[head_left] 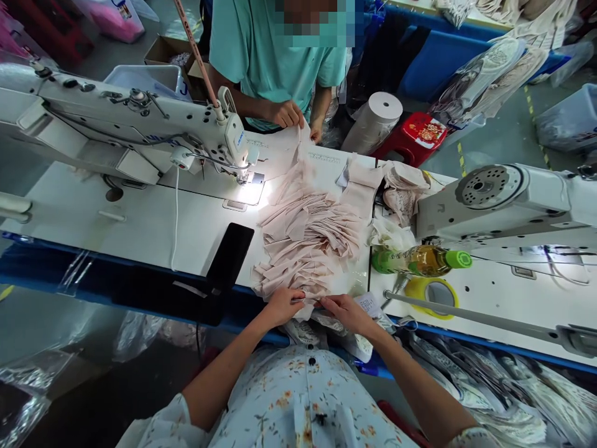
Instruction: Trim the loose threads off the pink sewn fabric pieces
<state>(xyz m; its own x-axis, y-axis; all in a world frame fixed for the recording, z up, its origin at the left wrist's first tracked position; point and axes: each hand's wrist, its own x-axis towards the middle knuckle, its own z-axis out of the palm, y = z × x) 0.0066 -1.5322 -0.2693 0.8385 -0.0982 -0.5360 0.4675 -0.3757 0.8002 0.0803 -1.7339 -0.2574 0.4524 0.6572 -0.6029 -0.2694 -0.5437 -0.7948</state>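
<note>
A heap of pale pink fabric pieces lies across the white table, its near end reaching the table's front edge. At that edge my left hand is closed, thumb and fingers pinching a pale fabric piece. My right hand pinches the same area of cloth from the other side, a short gap from the left. Where one piece ends and another begins between my hands is hard to tell. Across the table a co-worker's hands hold the far end of pink cloth.
A white sewing machine with its lamp lit stands at left, a black phone before it. At right are a green-capped bottle, yellow tape roll and second machine. A red stool stands behind.
</note>
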